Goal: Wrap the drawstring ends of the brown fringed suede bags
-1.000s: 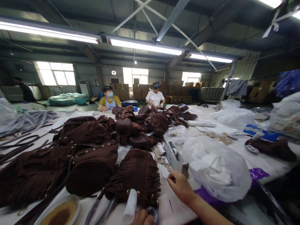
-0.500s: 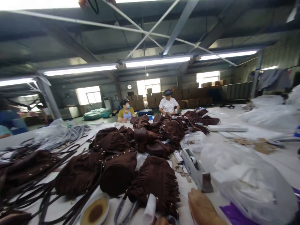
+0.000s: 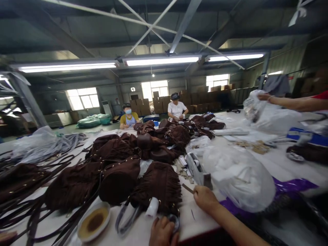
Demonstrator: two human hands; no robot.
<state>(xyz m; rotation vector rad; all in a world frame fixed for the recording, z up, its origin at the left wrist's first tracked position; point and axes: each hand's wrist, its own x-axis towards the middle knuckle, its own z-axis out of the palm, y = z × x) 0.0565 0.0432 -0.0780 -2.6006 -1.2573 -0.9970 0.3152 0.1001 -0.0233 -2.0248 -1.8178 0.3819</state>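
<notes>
My right hand (image 3: 206, 199) is closed on a thin brownish strip (image 3: 188, 188), which points left from the fingertips. It is just in front of a grey tape dispenser (image 3: 196, 170). At the bottom centre my left hand (image 3: 162, 232) has curled fingers beside a plastic-wrapped strap (image 3: 175, 222); what it grips is hidden. Beyond it lies a dark brown fringed bag (image 3: 160, 186) with metal eyelets, and a white roll-like piece (image 3: 153, 206) at its near edge. Another wrapped strap loop (image 3: 123, 220) lies left of my left hand.
A dish of brown liquid (image 3: 93, 223) stands at front left. Brown bags (image 3: 120, 177) are heaped across the table; a stuffed clear plastic bag (image 3: 238, 177) is on the right. A red-sleeved arm (image 3: 294, 102) reaches in holding plastic. Two co-workers (image 3: 176, 107) sit opposite.
The view has shifted, so the table's things appear further left. My right hand now shows a thin strip in its fingers. My left hand has come further into view; the red-sleeved arm has appeared.
</notes>
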